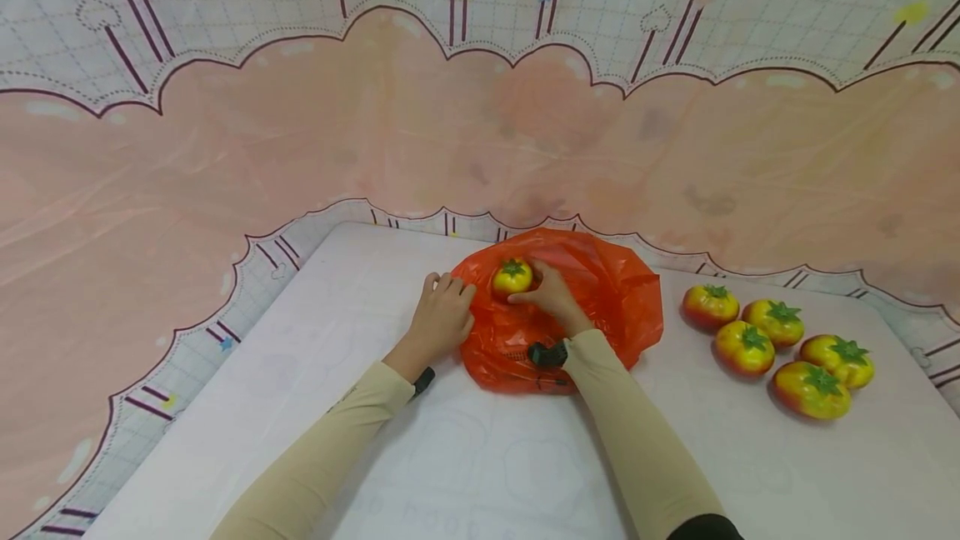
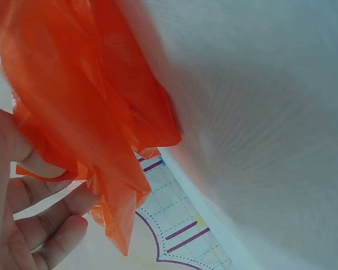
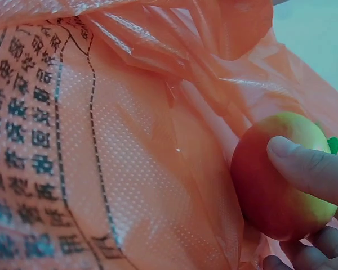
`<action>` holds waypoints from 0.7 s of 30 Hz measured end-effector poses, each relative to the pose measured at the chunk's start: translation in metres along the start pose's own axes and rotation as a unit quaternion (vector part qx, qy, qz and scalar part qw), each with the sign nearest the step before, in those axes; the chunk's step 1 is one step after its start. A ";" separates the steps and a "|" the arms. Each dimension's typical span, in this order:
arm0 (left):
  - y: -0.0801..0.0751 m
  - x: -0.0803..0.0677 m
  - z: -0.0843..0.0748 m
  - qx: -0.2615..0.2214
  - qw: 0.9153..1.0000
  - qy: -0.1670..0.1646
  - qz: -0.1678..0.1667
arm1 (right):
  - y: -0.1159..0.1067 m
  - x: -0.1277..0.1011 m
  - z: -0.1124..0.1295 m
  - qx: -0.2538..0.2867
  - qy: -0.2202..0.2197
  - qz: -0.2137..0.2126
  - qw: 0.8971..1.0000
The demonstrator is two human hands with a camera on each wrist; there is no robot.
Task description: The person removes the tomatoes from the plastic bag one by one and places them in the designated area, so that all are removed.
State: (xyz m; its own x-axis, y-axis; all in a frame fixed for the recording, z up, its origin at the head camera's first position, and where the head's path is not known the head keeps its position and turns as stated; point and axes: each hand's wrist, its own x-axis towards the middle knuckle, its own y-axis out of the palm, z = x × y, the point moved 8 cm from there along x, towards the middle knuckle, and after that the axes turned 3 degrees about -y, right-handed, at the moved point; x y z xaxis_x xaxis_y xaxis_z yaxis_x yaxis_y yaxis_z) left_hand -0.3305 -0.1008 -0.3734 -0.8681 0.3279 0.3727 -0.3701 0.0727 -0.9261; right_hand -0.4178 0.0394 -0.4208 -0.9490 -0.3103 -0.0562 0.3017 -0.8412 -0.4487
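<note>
An orange plastic bag (image 1: 600,298) lies crumpled on the white table (image 1: 315,340). My right hand (image 1: 551,294) grips a yellow-red toy tomato (image 1: 513,277) at the bag's upper left edge. In the right wrist view my thumb and fingertips (image 3: 310,169) curl round the tomato (image 3: 276,185) against the bag (image 3: 129,157), which has black printed characters. My left hand (image 1: 442,311) holds the bag's left edge; in the left wrist view its fingers (image 2: 50,225) pinch the orange plastic (image 2: 90,112).
Several more toy tomatoes (image 1: 780,340) lie grouped on the table to the right of the bag. A pink and patterned cloth (image 1: 375,132) hangs behind and around the table. The table's left and near parts are bare white surface.
</note>
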 end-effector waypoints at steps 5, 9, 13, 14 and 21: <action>0.001 0.001 0.001 0.000 1.000 0.001 0.000 | 0.000 0.002 0.000 0.008 0.005 -0.002 1.000; 0.000 0.001 0.001 -0.004 1.000 0.001 -0.005 | -0.001 0.002 -0.001 0.020 0.005 -0.004 1.000; 0.001 0.001 0.001 0.000 1.000 0.000 -0.003 | -0.003 0.001 0.001 0.030 -0.003 -0.007 1.000; 0.001 0.002 0.001 0.000 1.000 -0.001 -0.002 | -0.004 0.000 0.002 0.033 -0.005 -0.007 0.999; 0.001 0.002 0.001 -0.002 1.000 -0.003 0.002 | -0.010 -0.008 0.011 0.041 0.002 -0.007 0.999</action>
State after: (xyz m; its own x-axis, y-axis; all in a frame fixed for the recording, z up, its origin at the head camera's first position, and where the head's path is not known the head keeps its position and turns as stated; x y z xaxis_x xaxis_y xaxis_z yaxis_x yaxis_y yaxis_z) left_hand -0.3330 -0.1012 -0.3739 -0.8716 0.3224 0.3693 -0.3652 0.0757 -0.9279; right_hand -0.4121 0.0459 -0.4063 -0.9533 -0.2969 -0.0545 0.2952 -0.8790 -0.3744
